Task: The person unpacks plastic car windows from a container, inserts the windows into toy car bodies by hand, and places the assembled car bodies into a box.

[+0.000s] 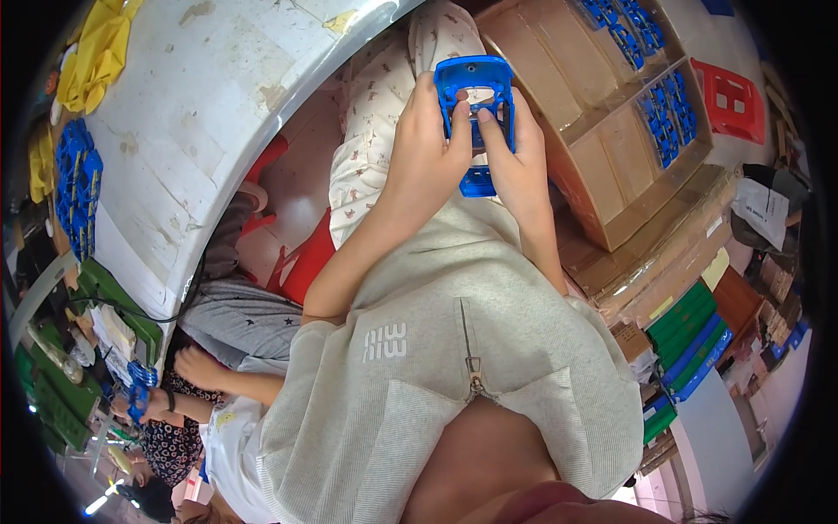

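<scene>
The pale worktop filled the upper left of the frame and the open cardboard box (pixel 602 214) the upper right, with the patterned trousers (pixel 371 153) of the wearer's lap between them. Low in the centre spread the wearer's grey top (pixel 471 319), its loose front below the raised forearms. At upper centre, above the lap, the left hand (pixel 432 135) and right hand (pixel 522 144) held a blue plastic frame (pixel 472 70), with the fingers of each clamped on one long side and the thumbs (pixel 460 124) laid inward over its opening. Nothing visible propped the frame from beneath, so if either grip had loosened it could have tipped out of the other hand and dropped onto the cloth or slid toward the floor gap at the left. Uneven thumb pressure could have flexed the thin sides around the opening, perhaps cracking a crossbar. Any small piece under the thumbs, too hidden to make out, could have sprung loose. The rows of blue parts (pixel 670 118) in the box sat close together, so a careless elbow might have knocked them askew.
</scene>
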`<state>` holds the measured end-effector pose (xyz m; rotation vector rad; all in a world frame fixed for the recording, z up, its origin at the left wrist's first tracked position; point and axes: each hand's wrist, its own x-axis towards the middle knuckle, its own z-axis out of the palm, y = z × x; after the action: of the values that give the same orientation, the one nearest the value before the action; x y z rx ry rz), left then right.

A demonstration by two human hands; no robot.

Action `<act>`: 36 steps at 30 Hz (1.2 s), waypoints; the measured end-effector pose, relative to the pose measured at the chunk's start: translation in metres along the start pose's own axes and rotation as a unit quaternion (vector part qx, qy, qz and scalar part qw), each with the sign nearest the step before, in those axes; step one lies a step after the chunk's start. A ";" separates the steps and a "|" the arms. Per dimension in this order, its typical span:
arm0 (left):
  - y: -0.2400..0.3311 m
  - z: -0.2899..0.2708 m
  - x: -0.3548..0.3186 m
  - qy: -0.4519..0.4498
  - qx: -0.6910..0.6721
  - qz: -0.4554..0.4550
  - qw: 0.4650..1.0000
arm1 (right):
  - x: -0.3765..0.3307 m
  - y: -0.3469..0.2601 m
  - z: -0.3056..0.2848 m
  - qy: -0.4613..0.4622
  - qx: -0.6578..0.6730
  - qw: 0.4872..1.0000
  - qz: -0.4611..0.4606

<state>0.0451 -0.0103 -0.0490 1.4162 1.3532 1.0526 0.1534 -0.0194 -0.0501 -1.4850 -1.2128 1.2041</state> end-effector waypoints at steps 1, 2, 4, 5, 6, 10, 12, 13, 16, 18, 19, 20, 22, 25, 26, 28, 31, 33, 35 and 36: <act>-0.001 0.000 0.000 0.001 0.000 -0.001 1.000 | 0.000 0.000 0.000 -0.001 0.000 1.000 0.000; -0.003 0.002 0.001 0.018 0.007 0.026 0.999 | 0.001 0.001 0.001 0.003 -0.005 1.000 -0.009; -0.007 0.003 0.002 0.036 0.013 0.052 0.998 | 0.001 0.001 0.002 0.006 -0.010 1.000 -0.017; -0.008 0.002 0.003 0.031 -0.009 0.039 0.999 | 0.002 0.000 0.002 0.008 -0.004 1.000 -0.020; -0.009 0.002 0.004 0.026 -0.032 0.025 0.999 | 0.002 0.000 0.003 0.009 0.001 1.000 -0.023; -0.011 0.001 0.005 0.043 -0.033 0.058 0.997 | -0.002 0.002 0.000 -0.004 0.041 0.999 -0.019; -0.008 -0.001 0.006 0.062 -0.015 0.056 0.996 | -0.004 0.008 -0.005 -0.072 0.065 0.995 0.026; -0.009 -0.001 0.006 0.063 -0.015 0.056 0.996 | -0.005 0.003 -0.006 -0.081 0.058 0.995 0.024; -0.008 -0.001 0.005 0.066 -0.021 0.047 0.997 | -0.004 0.005 -0.006 -0.094 0.059 0.993 0.040; -0.003 -0.001 0.005 0.065 -0.058 0.021 0.996 | -0.004 0.006 -0.006 -0.087 0.059 0.994 0.042; -0.004 -0.001 0.006 0.065 -0.057 0.021 0.996 | -0.004 0.007 -0.005 -0.080 0.060 0.994 0.044; -0.005 -0.001 0.006 0.064 -0.045 0.026 0.997 | -0.004 0.007 -0.005 -0.080 0.060 0.994 0.043; -0.007 -0.001 0.006 0.060 -0.035 0.035 0.997 | -0.003 0.008 -0.006 -0.061 0.036 0.997 0.017; -0.011 0.005 0.004 0.065 -0.034 0.038 0.997 | -0.003 0.018 -0.002 -0.028 0.064 0.998 -0.008; -0.009 0.008 0.000 0.073 -0.064 0.041 0.994 | -0.001 0.026 -0.002 -0.012 0.011 0.999 -0.036; 0.000 0.012 -0.005 0.042 0.000 0.043 0.998 | 0.000 0.022 -0.001 0.000 -0.050 0.997 -0.057; -0.002 0.015 0.000 0.045 -0.003 0.031 0.998 | -0.007 0.017 0.002 -0.055 -0.027 0.997 -0.046; -0.006 0.005 0.007 0.054 -0.009 0.020 0.998 | -0.009 0.023 -0.003 -0.120 -0.018 0.987 -0.101; -0.012 -0.018 0.009 0.067 0.082 0.057 0.993 | -0.007 0.021 -0.016 -0.205 0.097 0.971 -0.070; 0.002 -0.032 0.006 0.063 0.055 0.017 0.996 | 0.002 0.028 -0.030 -0.223 0.098 0.969 -0.041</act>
<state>0.0146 -0.0030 -0.0393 1.4800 1.5017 1.1196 0.1874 -0.0237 -0.0727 -1.0369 -1.3818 1.6069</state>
